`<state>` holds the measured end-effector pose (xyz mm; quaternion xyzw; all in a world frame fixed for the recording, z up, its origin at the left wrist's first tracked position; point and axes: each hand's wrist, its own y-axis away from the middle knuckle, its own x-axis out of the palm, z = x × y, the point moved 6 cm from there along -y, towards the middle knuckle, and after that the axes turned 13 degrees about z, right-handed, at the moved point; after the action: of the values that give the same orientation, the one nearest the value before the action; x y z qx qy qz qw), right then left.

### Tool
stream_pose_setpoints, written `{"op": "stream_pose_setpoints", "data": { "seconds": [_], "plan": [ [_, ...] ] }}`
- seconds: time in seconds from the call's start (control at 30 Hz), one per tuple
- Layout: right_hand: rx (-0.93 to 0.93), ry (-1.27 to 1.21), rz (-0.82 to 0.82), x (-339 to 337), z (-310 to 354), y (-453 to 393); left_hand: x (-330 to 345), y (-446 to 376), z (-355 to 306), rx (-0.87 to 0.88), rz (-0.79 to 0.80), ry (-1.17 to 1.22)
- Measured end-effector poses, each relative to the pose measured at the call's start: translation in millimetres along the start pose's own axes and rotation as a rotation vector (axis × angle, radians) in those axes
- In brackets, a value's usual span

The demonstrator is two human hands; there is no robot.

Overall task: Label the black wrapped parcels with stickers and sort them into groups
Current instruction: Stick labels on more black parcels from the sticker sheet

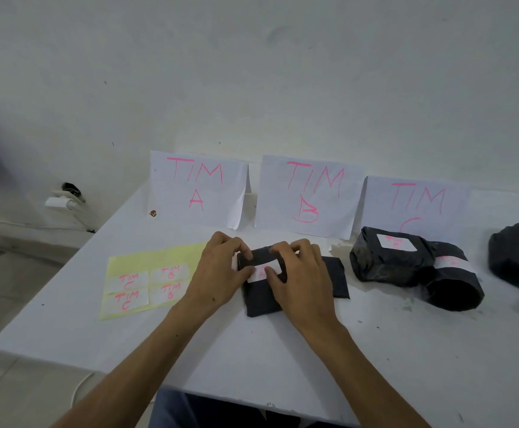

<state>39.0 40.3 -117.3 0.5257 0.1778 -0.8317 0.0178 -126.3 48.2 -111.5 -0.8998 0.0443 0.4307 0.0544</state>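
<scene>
Flat black parcel [295, 282] lies crosswise under both hands; left hand [218, 273] and right hand [298, 273] fingertips, curled, press white sticker [264, 270] flat between them.

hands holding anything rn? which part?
Both hands, left hand and right hand, press a white sticker onto the flat black parcel on the table, fingertips on the sticker's ends. Nothing is lifted.

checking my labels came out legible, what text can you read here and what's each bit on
"TIM A": left paper sign
"TIM B": middle paper sign
"TIM C": right paper sign, partly hidden
"TIM C" twice, "TIM B" twice: stickers on yellow sheet
Stickers on the parcels: pink writing, too blurred to read
</scene>
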Motion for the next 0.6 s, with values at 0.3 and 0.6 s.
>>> {"op": "stream_pose_setpoints", "data": {
  "seconds": [0.3,0.6],
  "plan": [
    [-0.167,0.069,-0.099,-7.9,-20.6,21.4,7.7,34.0,-5.0,0.21,-0.095,-0.452],
    [-0.254,0.106,-0.012,-14.4,-34.3,38.4,54.2,53.0,-21.1,0.234,0.109,-0.478]
  ]
}}
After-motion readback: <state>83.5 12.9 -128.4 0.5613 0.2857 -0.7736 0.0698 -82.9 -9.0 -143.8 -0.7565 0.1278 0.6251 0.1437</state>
